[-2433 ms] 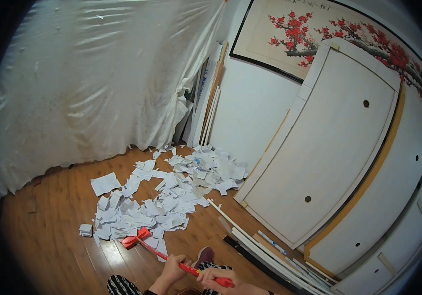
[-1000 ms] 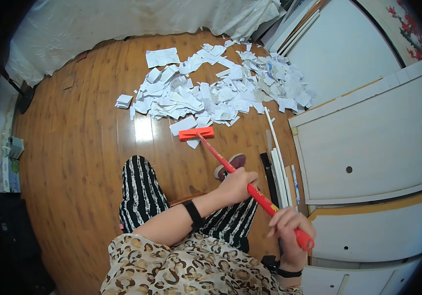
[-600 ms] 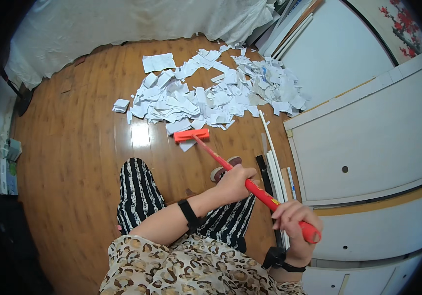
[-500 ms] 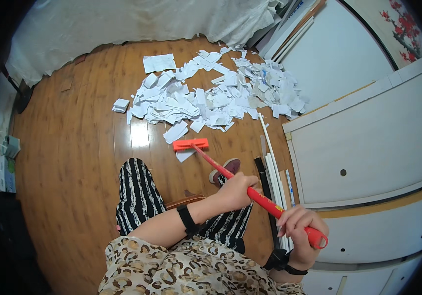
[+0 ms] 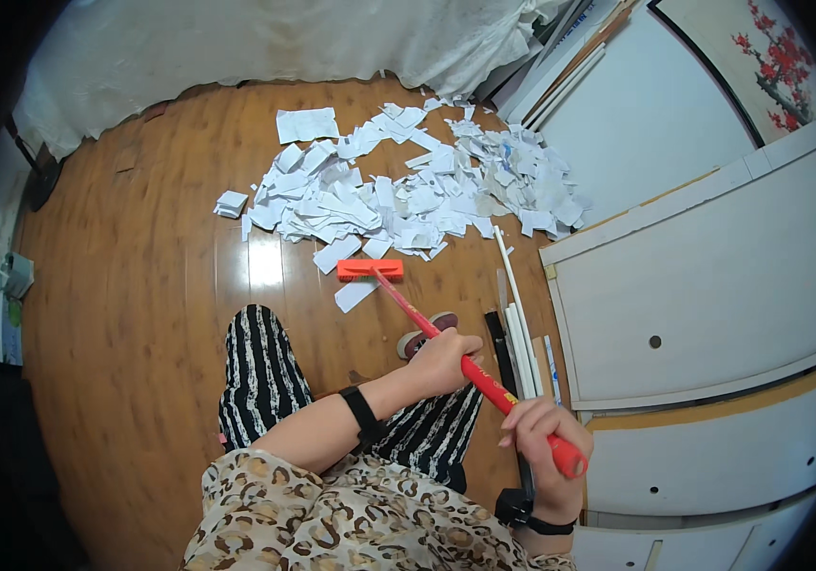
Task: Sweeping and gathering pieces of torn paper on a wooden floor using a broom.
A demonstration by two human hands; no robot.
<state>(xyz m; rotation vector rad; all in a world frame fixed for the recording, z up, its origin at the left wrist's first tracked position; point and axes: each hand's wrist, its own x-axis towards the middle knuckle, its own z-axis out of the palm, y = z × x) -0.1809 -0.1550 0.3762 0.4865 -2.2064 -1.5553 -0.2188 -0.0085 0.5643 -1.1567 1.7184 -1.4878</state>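
Both of my hands grip the red handle of a floor brush point(image 5: 370, 269), which slants from lower right to upper left. My left hand point(image 5: 440, 365) is closed around the middle of the handle. Near its top end, my right hand point(image 5: 549, 440) has its fingers wrapped round the grip. The wide orange-red brush head is by a loose white sheet of paper point(image 5: 355, 296), partly over its far edge. Just beyond lies a spread-out heap of torn white paper point(image 5: 417, 195) on the wooden floor point(image 5: 151, 285).
White poles point(image 5: 519, 343) and a black strip lie on the floor at the right, beside white panels point(image 5: 703, 285). A pale curtain point(image 5: 236, 48) hangs along the far side. Small boxes point(image 5: 10, 305) stand at the left edge. My striped trouser legs and one shoe point(image 5: 424, 335) are close by.
The brush head has shifted slightly away from me, uncovering more of the loose sheet. My right hand and the handle's top end have moved left and a little down.
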